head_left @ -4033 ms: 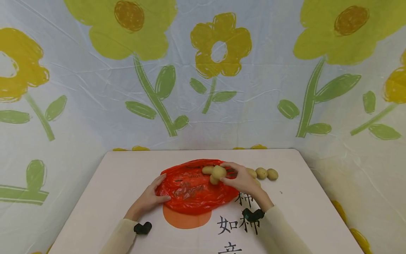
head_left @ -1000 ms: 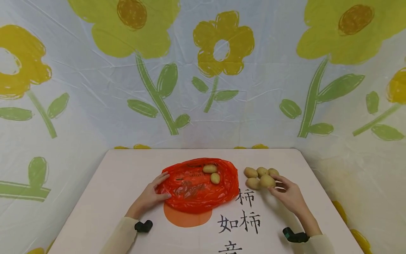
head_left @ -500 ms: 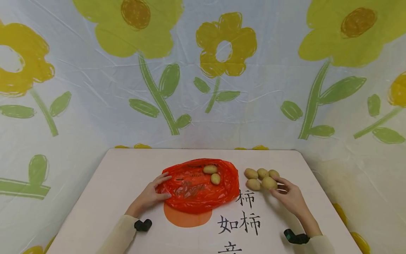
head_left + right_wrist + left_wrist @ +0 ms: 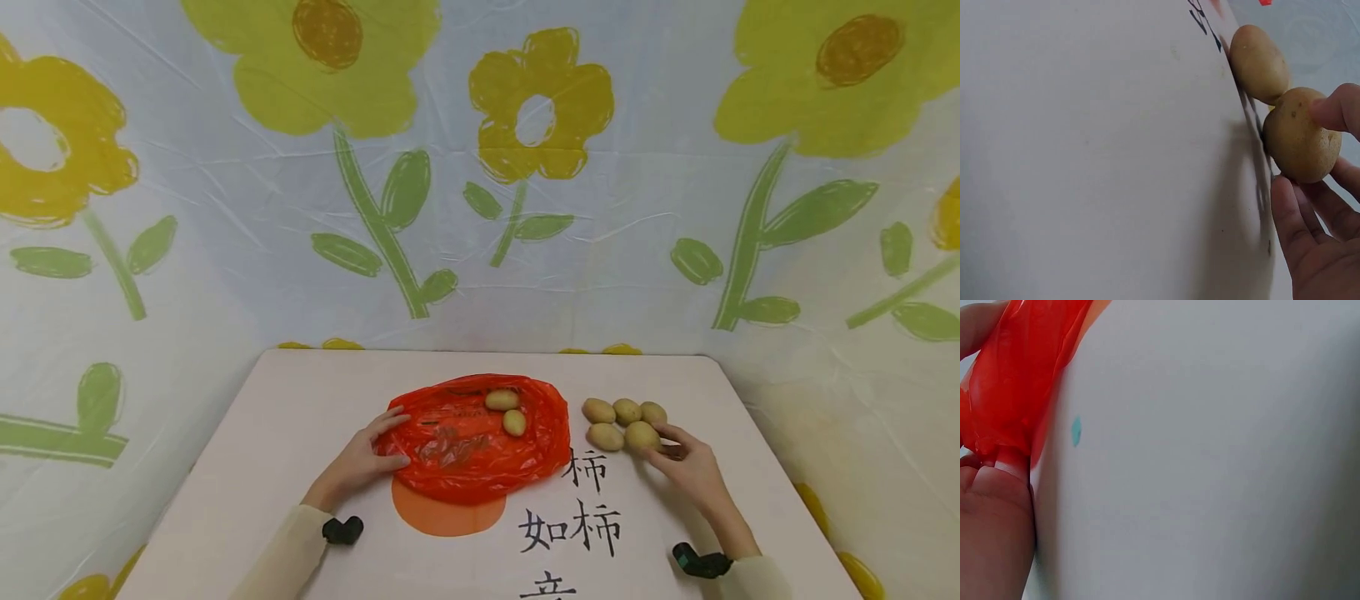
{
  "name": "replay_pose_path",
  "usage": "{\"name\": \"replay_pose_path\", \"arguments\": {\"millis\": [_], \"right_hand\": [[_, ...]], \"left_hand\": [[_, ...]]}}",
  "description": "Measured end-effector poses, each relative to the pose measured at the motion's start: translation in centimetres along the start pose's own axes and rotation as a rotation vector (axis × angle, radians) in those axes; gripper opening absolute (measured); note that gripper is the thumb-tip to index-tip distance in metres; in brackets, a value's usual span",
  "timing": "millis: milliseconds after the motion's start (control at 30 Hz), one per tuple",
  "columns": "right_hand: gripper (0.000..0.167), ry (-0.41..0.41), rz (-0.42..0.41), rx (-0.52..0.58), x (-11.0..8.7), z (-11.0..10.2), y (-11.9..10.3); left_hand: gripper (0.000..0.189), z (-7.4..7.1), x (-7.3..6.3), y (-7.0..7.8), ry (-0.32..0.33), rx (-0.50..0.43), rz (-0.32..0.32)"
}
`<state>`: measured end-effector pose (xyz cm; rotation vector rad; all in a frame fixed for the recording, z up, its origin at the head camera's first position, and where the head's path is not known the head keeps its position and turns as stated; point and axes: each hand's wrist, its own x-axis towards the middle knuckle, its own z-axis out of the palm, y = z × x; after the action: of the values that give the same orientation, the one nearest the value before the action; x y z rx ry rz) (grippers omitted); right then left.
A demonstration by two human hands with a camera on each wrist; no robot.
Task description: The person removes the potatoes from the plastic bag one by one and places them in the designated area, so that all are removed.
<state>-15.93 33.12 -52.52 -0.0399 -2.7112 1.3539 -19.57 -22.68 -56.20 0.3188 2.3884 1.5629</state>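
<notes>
A crumpled red plastic bag (image 4: 480,467) lies on the table, two potatoes (image 4: 502,400) uncovered on its right part. My left hand (image 4: 363,458) is at the bag's left edge, thumb and fingers spread around it; in the left wrist view the red plastic (image 4: 1013,381) sits between thumb and fingers. To the right of the bag, my right hand (image 4: 690,471) pinches a round potato (image 4: 642,437), the thumb on it and the fingers at its far side. That potato is low, beside another potato (image 4: 1260,62). Several loose potatoes (image 4: 605,437) are grouped there in two rows.
The table (image 4: 300,400) carries black written characters (image 4: 596,527) and an orange printed shape (image 4: 450,512). A flower-printed cloth (image 4: 585,267) hangs behind and on both sides. Each wrist wears a small black device (image 4: 342,531).
Four seconds ago my right hand held a potato above the bag. It has moved right and set that potato lower, by the group. My left hand stays at the bag.
</notes>
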Motion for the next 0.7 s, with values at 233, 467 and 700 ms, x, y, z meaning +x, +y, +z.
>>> {"name": "replay_pose_path", "arguments": {"millis": [233, 467, 700], "right_hand": [[0.052, 0.013, 0.031, -0.005, 0.32, 0.44, 0.47], [0.052, 0.009, 0.045, -0.024, 0.63, 0.56, 0.45], [0.055, -0.007, 0.081, -0.046, 0.19, 0.59, 0.39]], "left_hand": [[0.077, 0.11, -0.02, 0.00, 0.000, 0.013, -0.007], [0.079, 0.00, 0.20, 0.35, 0.014, 0.023, -0.017], [0.077, 0.32, -0.08, 0.20, 0.012, 0.020, -0.025]]}}
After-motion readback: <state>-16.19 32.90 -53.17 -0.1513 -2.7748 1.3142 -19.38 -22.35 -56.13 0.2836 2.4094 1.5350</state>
